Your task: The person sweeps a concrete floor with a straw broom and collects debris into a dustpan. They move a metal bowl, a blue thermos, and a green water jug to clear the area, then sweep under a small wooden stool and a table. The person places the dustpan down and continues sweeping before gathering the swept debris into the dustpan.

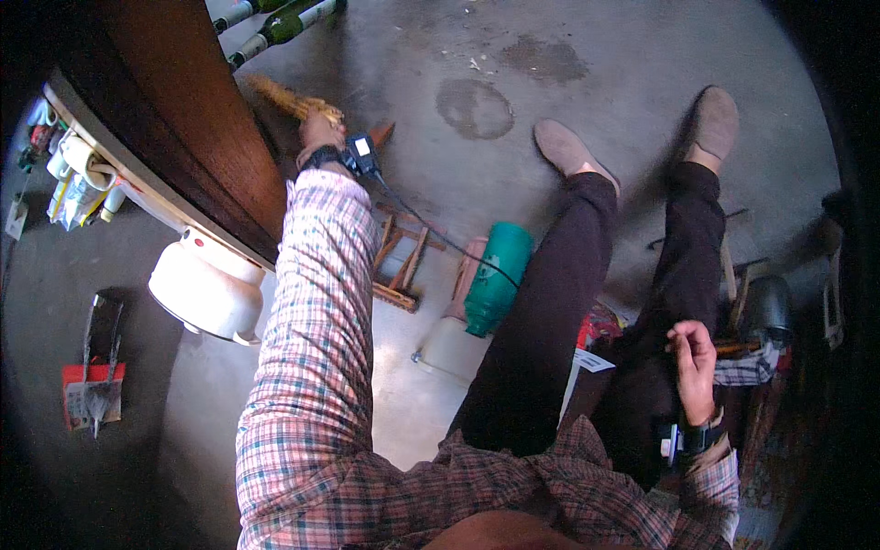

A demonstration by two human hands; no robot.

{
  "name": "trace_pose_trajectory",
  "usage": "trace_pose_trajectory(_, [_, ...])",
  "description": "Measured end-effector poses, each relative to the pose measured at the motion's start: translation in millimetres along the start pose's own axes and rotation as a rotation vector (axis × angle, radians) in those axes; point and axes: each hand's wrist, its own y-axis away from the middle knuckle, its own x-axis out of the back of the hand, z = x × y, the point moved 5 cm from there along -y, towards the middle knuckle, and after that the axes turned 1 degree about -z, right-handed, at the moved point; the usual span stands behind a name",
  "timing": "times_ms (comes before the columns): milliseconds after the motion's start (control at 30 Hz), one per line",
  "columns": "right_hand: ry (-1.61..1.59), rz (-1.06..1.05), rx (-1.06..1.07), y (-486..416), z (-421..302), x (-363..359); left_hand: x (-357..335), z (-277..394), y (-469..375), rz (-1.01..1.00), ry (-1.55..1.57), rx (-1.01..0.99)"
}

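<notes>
At the upper left, my left hand (322, 130) is stretched out beside a dark wooden furniture panel (199, 117). It grips a yellow straw-like bundle (282, 96), perhaps a small whisk broom, whose far end reaches toward the panel's foot. Just right of that wrist is a brown pointed piece (382, 133), partly hidden by a strapped-on device (361, 152) with a black cable. Over my right thigh hangs my right hand (694, 371), its fingers loosely curled and nothing visible in them. A dark band circles that wrist too.
Green glass bottles (282, 31) lie at the top left. A wooden stool-like frame (402, 265) and a green cylindrical container (500, 275) stand left of my legs. A white appliance (206, 285) juts out near my left forearm. Damp stains (476, 108) mark the concrete floor.
</notes>
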Motion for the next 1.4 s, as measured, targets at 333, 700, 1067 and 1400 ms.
trace_pose_trajectory(333, [-0.221,0.003,-0.055,-7,14,5,17,54,-34,0.373,-0.202,-0.007])
trace_pose_trajectory(700, [-0.223,0.045,-0.063,-6,22,8,-45,13,62,0.115,-0.302,-0.549])
trace_pose_trajectory(1067, [-0.122,-0.035,-0.066,-3,7,7,-43,45,12,0.007,-0.074,-0.367])
trace_pose_trajectory(1400, [0.646,-0.121,0.325,65,-53,-14,-68,-89,258,-0.085,-0.251,-0.382])
